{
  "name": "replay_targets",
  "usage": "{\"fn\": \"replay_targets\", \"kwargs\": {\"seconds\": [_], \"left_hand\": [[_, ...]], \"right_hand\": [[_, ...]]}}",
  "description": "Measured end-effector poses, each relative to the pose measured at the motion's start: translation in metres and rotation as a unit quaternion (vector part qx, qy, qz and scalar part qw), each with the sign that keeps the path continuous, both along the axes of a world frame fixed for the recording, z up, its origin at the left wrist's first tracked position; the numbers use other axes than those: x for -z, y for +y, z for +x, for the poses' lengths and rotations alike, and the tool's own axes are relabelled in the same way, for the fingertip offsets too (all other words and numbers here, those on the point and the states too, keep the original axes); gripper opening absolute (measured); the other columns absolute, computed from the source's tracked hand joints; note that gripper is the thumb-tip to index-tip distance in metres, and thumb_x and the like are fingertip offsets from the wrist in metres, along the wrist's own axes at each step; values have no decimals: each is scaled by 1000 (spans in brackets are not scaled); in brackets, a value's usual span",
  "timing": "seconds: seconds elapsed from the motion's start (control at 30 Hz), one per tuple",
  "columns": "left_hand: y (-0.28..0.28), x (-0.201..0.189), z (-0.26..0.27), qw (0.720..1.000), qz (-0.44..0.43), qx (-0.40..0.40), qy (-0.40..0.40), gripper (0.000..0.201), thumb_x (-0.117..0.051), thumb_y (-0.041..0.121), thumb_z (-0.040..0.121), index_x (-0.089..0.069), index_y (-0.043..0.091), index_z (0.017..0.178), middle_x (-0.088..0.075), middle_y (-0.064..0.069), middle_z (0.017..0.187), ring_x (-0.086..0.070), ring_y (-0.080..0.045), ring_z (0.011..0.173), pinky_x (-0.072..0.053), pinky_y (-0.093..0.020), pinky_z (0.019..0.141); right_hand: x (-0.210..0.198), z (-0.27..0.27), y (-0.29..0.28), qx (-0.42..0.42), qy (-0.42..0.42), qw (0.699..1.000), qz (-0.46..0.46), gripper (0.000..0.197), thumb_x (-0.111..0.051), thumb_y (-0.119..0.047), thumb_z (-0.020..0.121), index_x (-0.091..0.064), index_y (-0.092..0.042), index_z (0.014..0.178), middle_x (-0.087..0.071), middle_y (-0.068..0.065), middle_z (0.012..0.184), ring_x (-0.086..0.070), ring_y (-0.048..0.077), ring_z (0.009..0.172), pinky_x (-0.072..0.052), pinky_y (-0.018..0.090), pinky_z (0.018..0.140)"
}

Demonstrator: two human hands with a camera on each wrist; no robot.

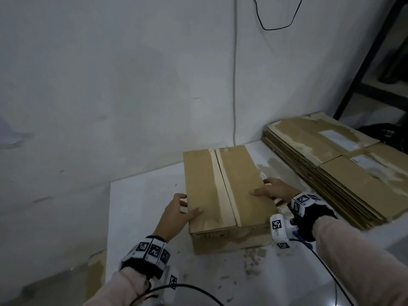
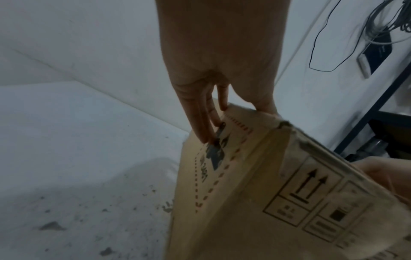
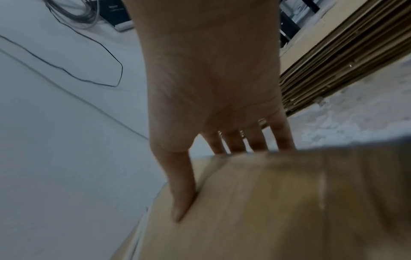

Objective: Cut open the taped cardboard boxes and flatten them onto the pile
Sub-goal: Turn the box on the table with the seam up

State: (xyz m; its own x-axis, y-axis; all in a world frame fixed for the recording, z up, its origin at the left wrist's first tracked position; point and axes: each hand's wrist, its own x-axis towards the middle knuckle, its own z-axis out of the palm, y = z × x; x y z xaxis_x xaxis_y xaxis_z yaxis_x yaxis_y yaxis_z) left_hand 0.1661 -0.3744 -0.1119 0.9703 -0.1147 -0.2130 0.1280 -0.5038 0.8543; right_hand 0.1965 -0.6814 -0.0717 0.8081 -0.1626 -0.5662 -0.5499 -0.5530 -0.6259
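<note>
A brown cardboard box (image 1: 220, 191) stands on the white table (image 1: 143, 206), with a strip of pale tape along its top seam and a dark slit running down that strip. My left hand (image 1: 178, 208) grips the box's left edge, thumb on top and fingers down the side. My right hand (image 1: 270, 191) grips the right edge the same way. In the left wrist view the left hand's fingers (image 2: 200, 123) lie against the box's printed side (image 2: 255, 193). The right wrist view shows the right thumb (image 3: 180, 193) pressed on the box top (image 3: 266, 202).
A pile of flattened cardboard (image 1: 331, 168) lies on the table to the right, close to my right hand. A dark metal shelf frame (image 1: 371, 56) stands behind it. The wall is just behind the box, and a black cable (image 1: 276, 27) hangs on it. Grey scuff marks cover the table's near part.
</note>
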Motion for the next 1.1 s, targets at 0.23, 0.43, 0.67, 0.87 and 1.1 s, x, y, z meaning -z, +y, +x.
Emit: {"fn": "replay_targets", "kwargs": {"seconds": [0.23, 0.43, 0.67, 0.87, 1.1], "left_hand": [[-11, -6, 5, 994, -72, 21, 77, 66, -59, 38, 90, -22, 24, 142, -50, -6, 137, -58, -20, 111, -57, -26, 72], [-49, -12, 10, 991, -114, -17, 62, 66, -50, 32, 96, -10, 22, 148, -43, -5, 143, -52, -17, 116, -53, -22, 77], [-105, -7, 22, 992, 2, 17, 128, 67, -32, 38, 102, 15, 29, 150, -18, -9, 157, -34, -30, 137, -38, -38, 106], [-119, -16, 6, 993, 106, 8, 50, 59, -29, 36, 103, -4, 18, 153, -14, -4, 158, -19, -20, 144, -17, -27, 114], [-120, -64, -13, 983, -94, -131, 94, 69, -21, 65, 93, -16, 31, 152, -30, 2, 153, -39, -24, 134, -33, -37, 107]], "right_hand": [[2, 17, -6, -84, 37, 991, 97, 58, -65, -43, 86, -33, -29, 132, -53, -1, 116, -52, 21, 103, -41, 35, 85], [-28, 42, -42, -142, -40, 977, 151, 100, -75, -40, 53, -26, -38, 140, -44, 2, 136, -45, 26, 122, -37, 46, 107], [-81, 56, -61, -218, -108, 961, 132, 69, -51, -42, 90, -18, -36, 151, -19, -14, 143, -17, 7, 134, -14, 29, 108], [-66, 56, -54, -283, -167, 943, 50, 52, -50, -47, 93, -32, -47, 142, -30, -3, 137, -27, 22, 133, -22, 42, 110], [-41, 52, -43, -224, -164, 960, 47, 124, -77, -70, 50, -12, -29, 148, -30, 6, 147, -35, 27, 132, -32, 48, 111]]}}
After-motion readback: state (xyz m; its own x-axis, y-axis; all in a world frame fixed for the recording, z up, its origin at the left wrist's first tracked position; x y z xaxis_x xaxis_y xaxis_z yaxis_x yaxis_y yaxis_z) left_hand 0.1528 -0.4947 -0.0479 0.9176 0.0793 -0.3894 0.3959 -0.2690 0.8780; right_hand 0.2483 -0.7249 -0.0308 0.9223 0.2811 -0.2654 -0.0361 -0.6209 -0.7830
